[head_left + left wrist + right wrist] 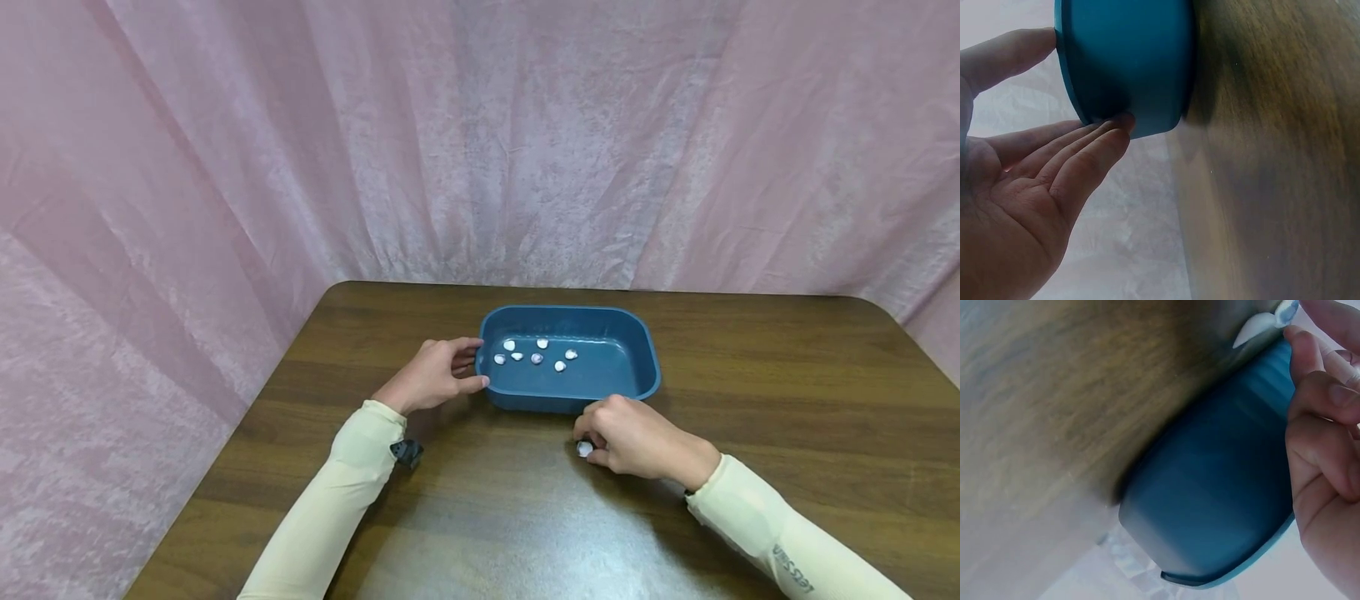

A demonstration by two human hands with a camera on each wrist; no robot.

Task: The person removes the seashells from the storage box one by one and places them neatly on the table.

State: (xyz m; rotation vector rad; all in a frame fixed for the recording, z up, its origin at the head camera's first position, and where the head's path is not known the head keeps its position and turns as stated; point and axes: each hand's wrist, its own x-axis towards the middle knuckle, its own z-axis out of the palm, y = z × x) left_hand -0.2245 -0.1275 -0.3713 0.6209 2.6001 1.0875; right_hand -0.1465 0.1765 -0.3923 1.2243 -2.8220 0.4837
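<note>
Here's the left hand [438, 372], fingers stretched fairly straight and thumb spread apart from them, touching the near end of a blue rectangular tub [611, 365] that sits just to its right, and wrapped around nothing. Over to the right hand [637, 439], close in front of the tub's long wall, with thumb and fingertips pinching a small white piece [584, 449]; it could be a seashell, though the view is too coarse to be sure, and whether it touches the worktop [480, 500] below is hard to tell. Inside the tub, ahead of the right hand, seven similar white pieces [559, 367] lie scattered, mostly toward the left hand's end. Pale sleeves [352, 467] cover both arms, a small black device [407, 453] shows at the left wrist, and a pink curtain [480, 150] hangs beyond both hands.
</note>
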